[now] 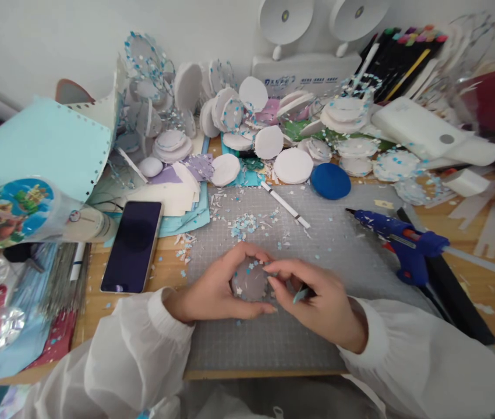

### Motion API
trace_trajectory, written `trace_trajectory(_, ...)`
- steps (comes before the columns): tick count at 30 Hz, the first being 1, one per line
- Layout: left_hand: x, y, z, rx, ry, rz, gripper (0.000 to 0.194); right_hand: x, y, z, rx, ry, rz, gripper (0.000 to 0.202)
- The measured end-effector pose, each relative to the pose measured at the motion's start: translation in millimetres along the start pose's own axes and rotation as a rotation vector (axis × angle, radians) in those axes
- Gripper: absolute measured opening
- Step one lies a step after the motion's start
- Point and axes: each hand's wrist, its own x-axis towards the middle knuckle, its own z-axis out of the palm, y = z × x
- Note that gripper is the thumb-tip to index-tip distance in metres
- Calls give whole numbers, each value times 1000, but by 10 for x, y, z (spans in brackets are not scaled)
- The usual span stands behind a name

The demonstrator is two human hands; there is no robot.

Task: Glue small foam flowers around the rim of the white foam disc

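Over the grey cutting mat (269,349), my left hand (216,288) curls its thumb and fingers around a small ring dotted with tiny blue and white paper flowers (239,289). At the ring's right edge, my right hand (317,294) has its thumb and forefinger pinched together. What lies right between those fingertips is too small to make out. A bit of teal material (300,293) shows between the right hand's lower fingers. Loose blue and white paper flowers (245,226) lie in a heap on the mat just beyond both hands.
A white pen (285,205) and blue round disc (330,181) lie behind the hands. To the right rests a blue glue gun (400,238) with its glue stick. A phone (133,247) lies left. White discs (293,166) and decorated rings crowd the back, before a white lamp (306,73).
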Motion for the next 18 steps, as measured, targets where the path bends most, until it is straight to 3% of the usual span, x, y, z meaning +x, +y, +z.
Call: trace_trajectory(18,-12,2,17,-4,64,1,54,-28,70,-22,68,-122,-106,30)
